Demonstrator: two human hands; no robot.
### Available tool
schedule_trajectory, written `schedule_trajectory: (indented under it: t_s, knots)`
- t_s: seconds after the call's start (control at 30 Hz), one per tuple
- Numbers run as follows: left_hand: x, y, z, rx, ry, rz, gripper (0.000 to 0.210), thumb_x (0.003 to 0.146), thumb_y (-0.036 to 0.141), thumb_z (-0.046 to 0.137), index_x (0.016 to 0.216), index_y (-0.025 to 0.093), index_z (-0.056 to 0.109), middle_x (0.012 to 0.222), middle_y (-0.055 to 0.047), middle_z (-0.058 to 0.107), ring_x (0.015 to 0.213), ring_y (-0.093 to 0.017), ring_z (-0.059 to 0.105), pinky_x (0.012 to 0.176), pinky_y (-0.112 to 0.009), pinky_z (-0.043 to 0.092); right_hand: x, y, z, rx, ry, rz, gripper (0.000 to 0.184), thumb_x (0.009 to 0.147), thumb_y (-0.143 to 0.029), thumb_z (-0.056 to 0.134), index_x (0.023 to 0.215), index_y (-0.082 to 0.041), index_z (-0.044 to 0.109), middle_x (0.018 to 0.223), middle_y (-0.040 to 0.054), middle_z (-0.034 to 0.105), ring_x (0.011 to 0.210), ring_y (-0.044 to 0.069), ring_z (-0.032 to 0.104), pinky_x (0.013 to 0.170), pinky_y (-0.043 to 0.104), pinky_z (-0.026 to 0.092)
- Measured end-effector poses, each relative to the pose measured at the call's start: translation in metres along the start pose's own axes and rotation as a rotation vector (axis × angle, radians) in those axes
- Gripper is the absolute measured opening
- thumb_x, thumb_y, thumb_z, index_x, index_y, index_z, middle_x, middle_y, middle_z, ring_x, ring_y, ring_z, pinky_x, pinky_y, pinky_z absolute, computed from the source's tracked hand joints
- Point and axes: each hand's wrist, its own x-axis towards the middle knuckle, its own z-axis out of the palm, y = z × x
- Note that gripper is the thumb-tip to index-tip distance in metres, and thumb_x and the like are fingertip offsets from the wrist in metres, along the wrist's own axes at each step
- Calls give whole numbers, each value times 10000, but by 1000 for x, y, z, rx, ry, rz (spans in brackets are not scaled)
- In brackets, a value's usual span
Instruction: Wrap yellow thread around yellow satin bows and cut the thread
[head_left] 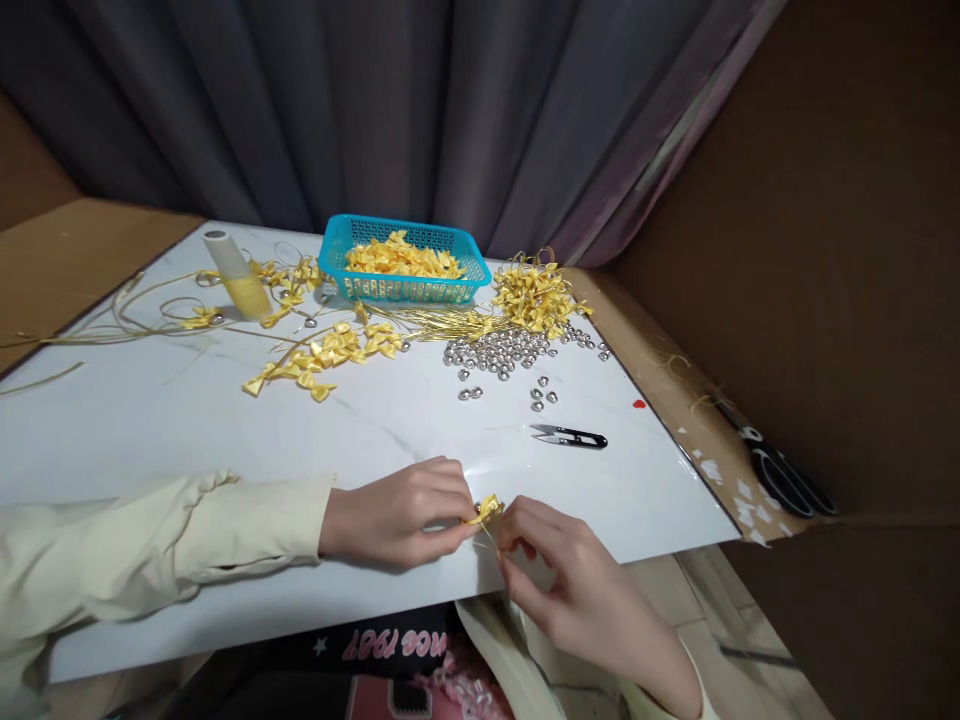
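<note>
Near the table's front edge, my left hand [414, 512] pinches a small yellow ribbon bow [489, 508] between thumb and fingers. A thin gold cord [487, 536] trails from the bow toward my right hand [556, 560]. My right thumb and forefinger are closed on that cord, just right of the bow. A small silvery spot shows at the bow's left side, partly hidden by my left fingers. Black thread snips [570, 437] lie beyond my hands, blades pointing left.
A blue basket [405, 290] of yellow bows stands at the back. Silver beads [499, 352], a heap of corded bows [536, 295] and loose bows [337, 345] lie before it. A thread cone [238, 275] stands left; black-handled scissors [780, 470] lie at the far right.
</note>
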Motion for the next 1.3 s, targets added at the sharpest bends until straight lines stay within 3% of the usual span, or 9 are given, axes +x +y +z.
schedule_trajectory:
  t_s: [0.17,0.5,1.3]
  knots:
    - [0,0,0,-27,11,-46,203,917,131,468,798,101,629,737,-96,657,732,-173,542,726,-309,446,4,1,4,-49,14,8,122,823,-94,436,754,-194,455,712,-3,516,600,123,461,540,235,346]
    - [0,-1,1,-70,19,-97,205,915,140,485,783,102,636,722,-87,658,728,-166,549,719,-297,448,9,3,12,-33,255,-11,139,889,-123,434,769,-187,464,720,13,497,599,122,460,541,245,359]
    - [1,-1,1,-63,16,-102,223,921,145,474,765,106,628,718,-86,658,726,-164,543,707,-290,447,13,5,17,-43,369,-17,143,890,-115,461,769,-189,480,732,19,524,652,134,504,561,247,375]
